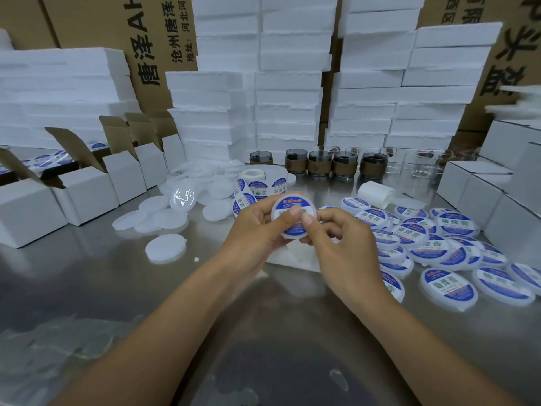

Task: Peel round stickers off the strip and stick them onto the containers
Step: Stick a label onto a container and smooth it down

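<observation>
The round white plastic container (290,204), blue-stickered, is gripped by the left hand (254,227) and pinched by the right hand (342,244); the labelled pile (421,244) lies right, nearer the latter.

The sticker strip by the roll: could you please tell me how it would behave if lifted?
The sticker strip lies curled in loops on the table, so it is probably floppy and light. It looks thin, so it might crease or tear.
</observation>
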Tool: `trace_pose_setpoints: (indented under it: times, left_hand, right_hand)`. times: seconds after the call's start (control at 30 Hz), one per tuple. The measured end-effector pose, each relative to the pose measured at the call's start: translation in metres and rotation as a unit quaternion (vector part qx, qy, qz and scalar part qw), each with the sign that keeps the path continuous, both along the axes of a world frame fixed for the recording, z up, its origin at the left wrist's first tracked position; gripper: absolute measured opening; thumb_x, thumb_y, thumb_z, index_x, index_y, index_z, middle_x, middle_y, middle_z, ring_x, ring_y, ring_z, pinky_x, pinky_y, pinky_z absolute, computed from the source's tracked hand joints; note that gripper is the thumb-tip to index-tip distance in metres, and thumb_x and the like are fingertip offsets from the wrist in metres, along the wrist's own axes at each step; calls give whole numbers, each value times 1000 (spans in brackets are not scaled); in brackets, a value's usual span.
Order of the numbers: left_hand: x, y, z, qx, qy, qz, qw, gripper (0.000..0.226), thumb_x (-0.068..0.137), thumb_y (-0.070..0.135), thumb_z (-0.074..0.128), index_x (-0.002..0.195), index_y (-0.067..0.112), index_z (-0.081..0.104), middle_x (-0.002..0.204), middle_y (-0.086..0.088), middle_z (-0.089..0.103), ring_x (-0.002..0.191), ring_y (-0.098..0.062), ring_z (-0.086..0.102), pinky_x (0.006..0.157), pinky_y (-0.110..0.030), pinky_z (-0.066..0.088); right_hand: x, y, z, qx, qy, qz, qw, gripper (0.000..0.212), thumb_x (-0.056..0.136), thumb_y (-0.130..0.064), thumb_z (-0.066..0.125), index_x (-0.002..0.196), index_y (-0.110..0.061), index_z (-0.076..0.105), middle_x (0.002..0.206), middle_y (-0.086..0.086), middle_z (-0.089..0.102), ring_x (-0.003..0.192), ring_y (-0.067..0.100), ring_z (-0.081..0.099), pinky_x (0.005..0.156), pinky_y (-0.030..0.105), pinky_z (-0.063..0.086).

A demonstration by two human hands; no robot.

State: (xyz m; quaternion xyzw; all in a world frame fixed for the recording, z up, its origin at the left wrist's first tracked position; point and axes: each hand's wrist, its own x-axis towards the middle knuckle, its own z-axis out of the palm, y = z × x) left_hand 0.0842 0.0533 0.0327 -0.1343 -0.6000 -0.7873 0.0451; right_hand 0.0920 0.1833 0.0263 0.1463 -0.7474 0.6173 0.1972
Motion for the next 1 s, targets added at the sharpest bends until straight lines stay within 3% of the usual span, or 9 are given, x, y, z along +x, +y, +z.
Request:
trace_pose_setpoints:
  times: [0.1, 0.27, 0.43, 0.6, 0.73, 1.0]
  left_hand:
    - [0, 0, -2, -44, 7, 25, 999, 33, 70, 28, 68, 100, 14, 69, 90, -5, 74, 82, -17, 69, 81, -34, 57]
    - [0, -1, -2, -81, 11, 35, 996, 23, 74, 28, 69, 96, 22, 69, 86, 0, 75, 79, -12, 68, 72, -26, 56]
    - [3, 3, -1, -122, 35, 19, 992, 31, 75, 8, 74, 102, 19, 63, 79, 7, 72, 70, -5, 65, 60, -17, 49]
    - [3, 1, -1, -105, 33, 20, 994, 30, 78, 5, 72, 103, 19, 63, 78, 4, 71, 69, -9, 64, 62, -19, 51]
    - [2, 0, 0, -87, 7, 9, 996, 19, 87, 15, 64, 105, 19, 64, 81, -4, 73, 64, -14, 64, 67, -25, 55]
    - [3, -1, 1, -72, 9, 24, 997, 21, 87, 21, 62, 108, 19, 66, 85, -6, 73, 66, -14, 65, 75, -28, 56]
  right_hand:
    - [1, 0, 0, -21, 3, -16, 1000, 8, 86, -29, 63, 82, -32, 56, 61, -5, 68, 64, 4, 65, 59, 15, 45]
    - [1, 0, 0, -35, 11, -27, 999, 11, 90, -29, 56, 79, -26, 58, 61, -12, 68, 59, -1, 64, 50, 9, 41]
    - [1, 1, 1, -54, -4, -44, 998, 14, 90, -28, 56, 77, -24, 57, 62, -12, 68, 56, 1, 64, 44, 11, 40]
    - [2, 0, 0, -37, 11, -30, 999, 4, 89, -28, 58, 86, -29, 56, 66, -6, 70, 65, 4, 67, 59, 23, 50]
    - [0, 1, 0, -39, 26, -46, 998, 10, 89, -25, 59, 83, -32, 55, 63, 0, 67, 62, 10, 64, 54, 26, 46]
    - [0, 1, -1, 10, 57, -7, 998, 20, 87, -23, 62, 92, -40, 52, 61, -12, 66, 64, 2, 63, 61, 13, 42]
